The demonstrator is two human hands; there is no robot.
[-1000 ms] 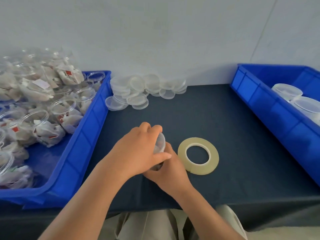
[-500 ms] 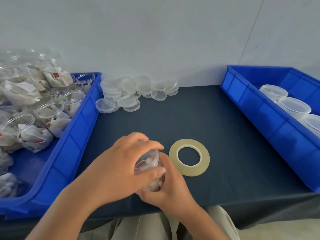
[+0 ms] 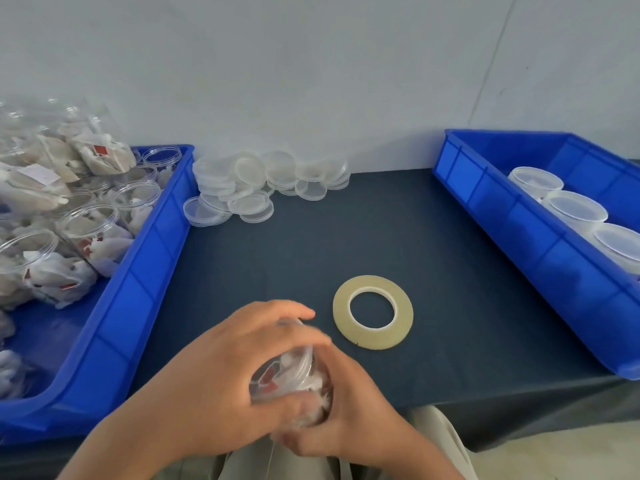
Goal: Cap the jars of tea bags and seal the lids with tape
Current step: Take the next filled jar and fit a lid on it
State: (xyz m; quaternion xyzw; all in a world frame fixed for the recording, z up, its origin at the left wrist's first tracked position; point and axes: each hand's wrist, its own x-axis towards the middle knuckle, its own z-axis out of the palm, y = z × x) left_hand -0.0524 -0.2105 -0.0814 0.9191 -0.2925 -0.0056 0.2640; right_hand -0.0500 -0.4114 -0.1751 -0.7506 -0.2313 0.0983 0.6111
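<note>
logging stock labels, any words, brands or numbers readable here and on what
None can be read.
red tags in the held jar: blurred, unreadable
white tag in the left bin: too small to read
tape roll, lids: no print seen

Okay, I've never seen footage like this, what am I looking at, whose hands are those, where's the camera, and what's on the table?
No machine here: a person wears a camera on the head, looking down at their own hands. The left hand and right hand both grip a clear jar of tea bags, held tilted. On the dark table lie a tape roll and a pile of clear lids. The left blue bin holds open jars; the right blue bin holds capped jars.
</note>
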